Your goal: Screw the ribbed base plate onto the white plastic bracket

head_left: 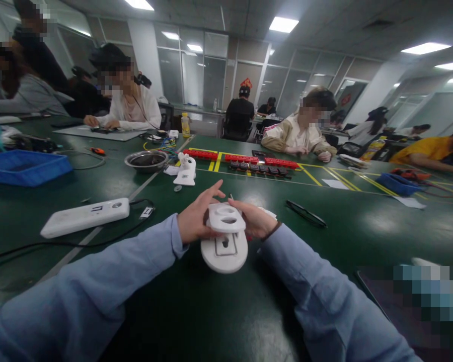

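Note:
Both my hands are around a white plastic piece (226,251) over the near middle of the table. Its upper part is oval with two round hollows, and below it is a wide rounded base with a keyhole-like slot. My left hand (198,213) grips the left side of the piece, one finger raised off it. On the other side, my right hand (256,218) holds it with the thumb along the top edge. The right fingers are largely hidden behind the piece. Beyond my hands stands another white plastic piece (186,171), beside a small grey disc (177,188).
A white power strip (86,217) with a black cable lies left, near a metal bowl (146,161) and a blue tray (26,168). Black glasses (306,213) rest to the right. Red strips (243,159) line the far side, where co-workers sit. A blue container (397,185) is farther right.

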The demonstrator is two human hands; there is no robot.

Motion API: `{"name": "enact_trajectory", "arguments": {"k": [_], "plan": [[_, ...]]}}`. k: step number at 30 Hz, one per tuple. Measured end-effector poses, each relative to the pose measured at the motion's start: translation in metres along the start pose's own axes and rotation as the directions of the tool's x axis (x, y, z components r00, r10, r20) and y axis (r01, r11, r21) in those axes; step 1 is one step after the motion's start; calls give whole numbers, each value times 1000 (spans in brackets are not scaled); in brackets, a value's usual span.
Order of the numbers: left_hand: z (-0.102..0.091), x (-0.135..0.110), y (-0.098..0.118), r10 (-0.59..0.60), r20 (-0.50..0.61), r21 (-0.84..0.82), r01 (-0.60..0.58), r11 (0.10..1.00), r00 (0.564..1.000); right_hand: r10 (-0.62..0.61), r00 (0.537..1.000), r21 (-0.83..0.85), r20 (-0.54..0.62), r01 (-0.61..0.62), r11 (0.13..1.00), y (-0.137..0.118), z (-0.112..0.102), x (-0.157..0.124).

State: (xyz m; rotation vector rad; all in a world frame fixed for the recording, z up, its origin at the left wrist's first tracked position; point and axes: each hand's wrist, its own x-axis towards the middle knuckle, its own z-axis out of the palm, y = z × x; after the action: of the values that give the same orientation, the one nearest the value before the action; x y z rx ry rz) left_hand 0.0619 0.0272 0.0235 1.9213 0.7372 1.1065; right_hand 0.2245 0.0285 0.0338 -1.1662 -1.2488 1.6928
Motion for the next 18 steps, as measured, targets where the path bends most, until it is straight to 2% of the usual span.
{"name": "enact_trajectory", "arguments": {"k": [2,3,5,6,7,8,9,10,11,12,13,15,17,18], "plan": [[-1,1,3,3,-6,-49,-3,999,1000,42,998,63,45,-44,997,-3,-3,-1],[0,0,5,12,-44,-91,-16,996,999,43,998,90,45,-47,995,-5,-6,-1],[4,-5,10,-12,-196,-230,-34,972,981,15,1000,133,7,-16,991,-10,-14,0],[7,-8,15,-95,-267,-342,-2,940,959,-15,999,149,-28,19,989,-13,-18,1],[10,-10,20,-233,-292,-483,68,873,928,-55,996,159,-72,66,985,-16,-22,1],[14,-12,26,-408,-248,-641,167,749,879,-103,987,161,-122,122,979,-19,-25,1],[18,-13,32,-568,-125,-777,276,566,813,-157,972,153,-176,184,971,-21,-27,1],[21,-14,36,-677,37,-857,372,357,735,-213,950,137,-229,248,959,-22,-28,0],[24,-15,39,-719,203,-880,446,163,664,-266,923,110,-278,306,946,-22,-28,0],[27,-14,39,-713,332,-872,489,18,618,-312,896,80,-317,353,932,-22,-26,0],[29,-14,38,-689,402,-863,501,-66,603,-346,873,54,-343,386,921,-20,-24,-1],[32,-14,28,-660,407,-881,463,-101,631,-421,838,-50,-347,432,900,-15,-16,-1],[32,-15,16,-677,323,-919,390,-58,661,-529,795,-243,-297,473,847,-7,-8,0],[31,-15,10,-699,277,-933,357,-33,659,-582,769,-344,-264,489,802,-4,-5,1]]}}
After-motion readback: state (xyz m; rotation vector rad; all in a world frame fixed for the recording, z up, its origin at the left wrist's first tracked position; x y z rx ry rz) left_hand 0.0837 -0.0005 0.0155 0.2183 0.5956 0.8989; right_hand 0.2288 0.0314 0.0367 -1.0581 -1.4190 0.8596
